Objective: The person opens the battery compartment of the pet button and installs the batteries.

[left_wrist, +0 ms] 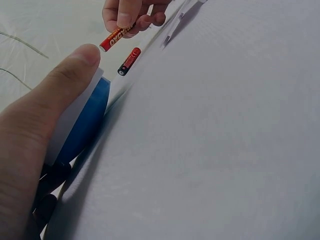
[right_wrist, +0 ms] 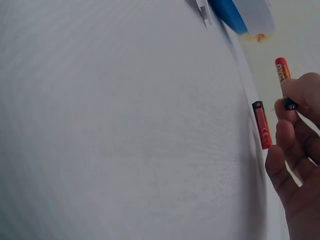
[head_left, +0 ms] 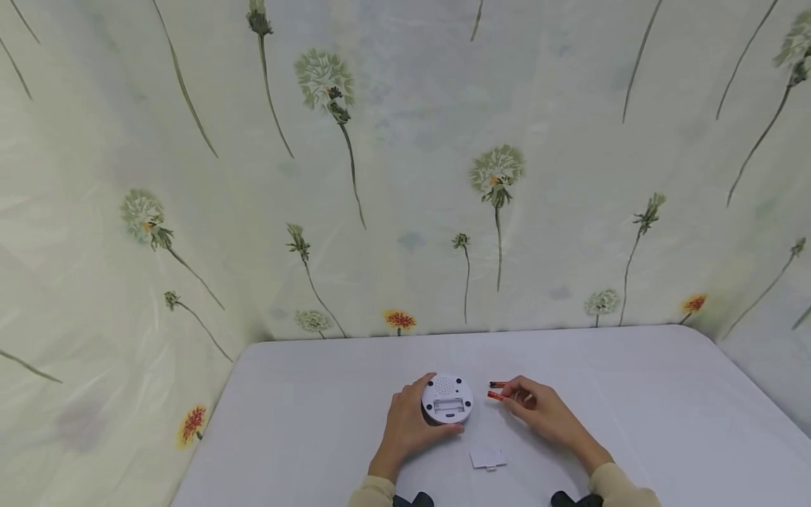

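My left hand point(head_left: 408, 424) grips a round white device point(head_left: 447, 386) by its edge, thumb on the near side. The underside faces up, showing dark feet, a patch of small holes and an uncovered battery compartment point(head_left: 449, 406) with no battery in it. A blue side wall point(left_wrist: 89, 122) shows in the left wrist view. To the right, my right hand point(head_left: 546, 410) pinches a red battery point(right_wrist: 281, 71) between thumb and fingers, its red end toward the device. A second red and black battery point(left_wrist: 129, 61) lies on the table just beyond it.
A small white battery cover point(head_left: 486, 459) with a tab lies on the white table point(head_left: 304, 422), nearer me than the device. Behind the table's far edge hangs a curtain point(head_left: 405, 176) printed with dandelions. Two dark objects point(head_left: 415, 500) show at the bottom near the sleeves.
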Demonstrator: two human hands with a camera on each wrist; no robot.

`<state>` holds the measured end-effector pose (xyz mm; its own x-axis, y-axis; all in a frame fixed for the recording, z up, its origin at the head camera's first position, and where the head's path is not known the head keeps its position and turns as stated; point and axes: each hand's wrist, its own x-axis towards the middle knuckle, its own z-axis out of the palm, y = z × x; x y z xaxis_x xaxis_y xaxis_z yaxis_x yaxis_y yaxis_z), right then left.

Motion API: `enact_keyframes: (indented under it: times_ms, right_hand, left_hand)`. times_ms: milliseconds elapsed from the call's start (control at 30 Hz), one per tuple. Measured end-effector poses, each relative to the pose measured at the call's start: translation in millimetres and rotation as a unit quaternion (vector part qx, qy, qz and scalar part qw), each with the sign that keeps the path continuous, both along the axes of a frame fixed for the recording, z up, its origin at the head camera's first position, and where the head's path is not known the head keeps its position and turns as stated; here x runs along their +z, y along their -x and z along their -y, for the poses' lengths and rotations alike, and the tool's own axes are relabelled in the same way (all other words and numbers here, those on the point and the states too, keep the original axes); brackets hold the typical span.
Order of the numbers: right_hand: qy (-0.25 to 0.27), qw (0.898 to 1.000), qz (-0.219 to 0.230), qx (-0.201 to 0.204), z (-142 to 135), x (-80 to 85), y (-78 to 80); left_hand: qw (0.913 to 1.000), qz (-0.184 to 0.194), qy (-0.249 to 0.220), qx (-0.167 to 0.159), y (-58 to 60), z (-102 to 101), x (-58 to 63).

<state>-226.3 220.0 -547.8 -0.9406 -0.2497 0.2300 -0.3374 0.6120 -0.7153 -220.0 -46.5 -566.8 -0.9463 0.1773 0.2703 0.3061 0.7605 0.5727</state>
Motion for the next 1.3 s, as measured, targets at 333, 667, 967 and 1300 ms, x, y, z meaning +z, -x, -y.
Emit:
enact_keyframes:
  times_ms: [333,667,967,1300]
  right_hand:
    - [0.022,0.999,-0.019,0.015,8,4.8,-0.4]
    - [0.027,0.999,-0.030,0.028,17,12.8,-4.0]
    - [0.042,0.996,-0.043,0.061,35,43.8,-19.7]
    - [0.038,0.996,-0.054,0.068,33,19.8,-3.6]
  left_hand:
    - [1.0000,-0.001,-0.003,0.000,0.1,1,0.8]
    - [1.0000,-0.007,-0.001,-0.004,0.4,1,0.6]
    - [1.0000,-0.006,-0.001,-0.004,-0.6,0,-0.4]
    - [0.9996,-0.026,0.003,-0.005,0.5,1,-2.3]
